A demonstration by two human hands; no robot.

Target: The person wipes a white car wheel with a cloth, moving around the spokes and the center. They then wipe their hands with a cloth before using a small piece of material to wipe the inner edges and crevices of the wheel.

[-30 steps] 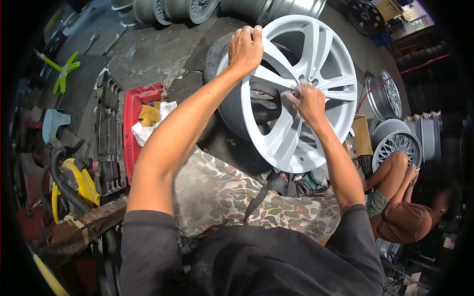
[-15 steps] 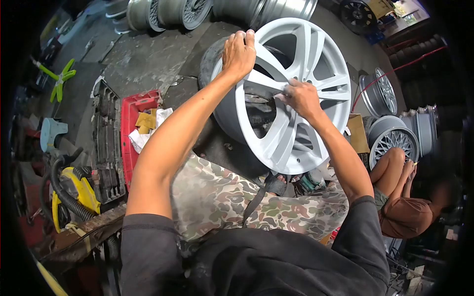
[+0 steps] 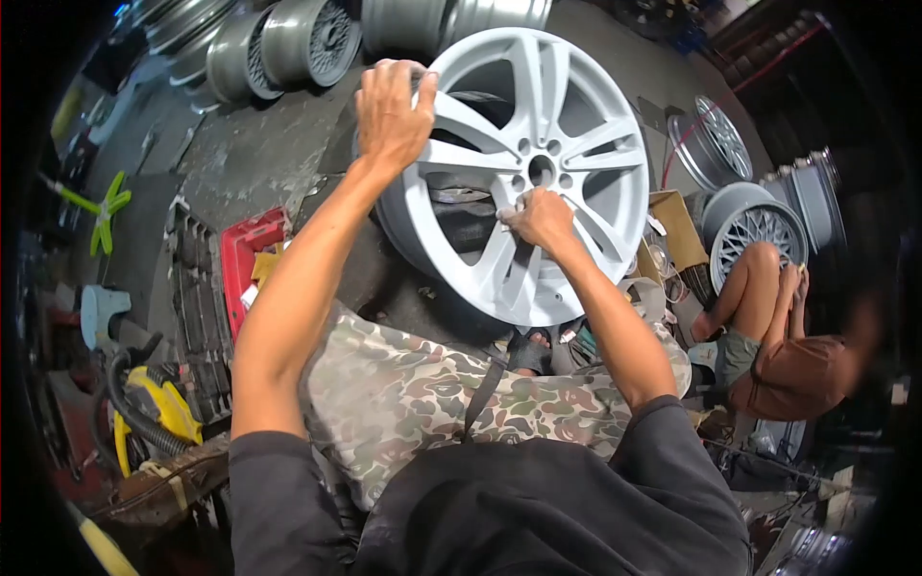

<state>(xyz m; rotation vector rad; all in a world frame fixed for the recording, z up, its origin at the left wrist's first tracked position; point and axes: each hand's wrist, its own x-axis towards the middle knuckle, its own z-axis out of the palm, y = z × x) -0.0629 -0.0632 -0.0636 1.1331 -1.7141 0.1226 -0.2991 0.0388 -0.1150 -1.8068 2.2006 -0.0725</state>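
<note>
Wheel rim (image 3: 511, 252), under both hands' grip, right fingers partly hidden

Free passages: gaps between the spokes (image 3: 524, 82) of the white wheel (image 3: 626, 216), the spokes dividing them; floor (image 3: 226, 144) outward of the left hand (image 3: 394, 115). Obstacles: red crate (image 3: 232, 278) and black grille (image 3: 195, 307), left; carton (image 3: 680, 230) and mesh-spoked wheel (image 3: 730, 216), right; camouflage-clad legs (image 3: 432, 384), near side
</note>
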